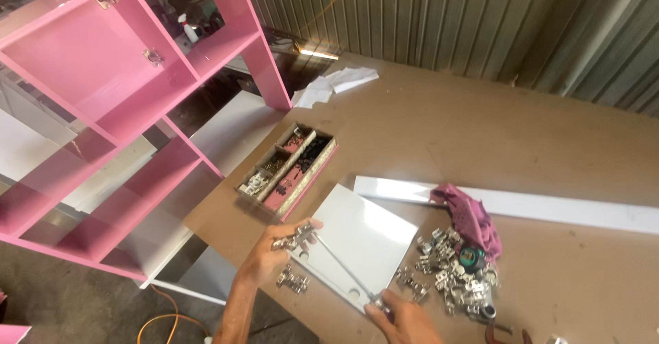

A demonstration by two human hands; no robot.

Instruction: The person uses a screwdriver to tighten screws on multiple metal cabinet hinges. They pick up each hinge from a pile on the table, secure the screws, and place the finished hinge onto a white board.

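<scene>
A white square panel [364, 238] lies on the brown workbench [480, 131], with round holes near its front edge. My left hand [271, 251] holds a metal cabinet hinge [294, 238] against the panel's left corner. My right hand [401, 320] grips a long screwdriver [340, 265] by its handle; the shaft slants up-left and its tip meets the hinge. Another loose hinge [293, 279] lies on the bench just below my left hand.
A heap of metal hinges [446, 272] sits right of the panel, under a pink cloth [473, 217]. A divided tray of screws [288, 169] stands behind. A long white strip [549, 207] lies across the bench. A pink shelf unit [123, 111] stands at left. An orange cable [165, 320] runs on the floor.
</scene>
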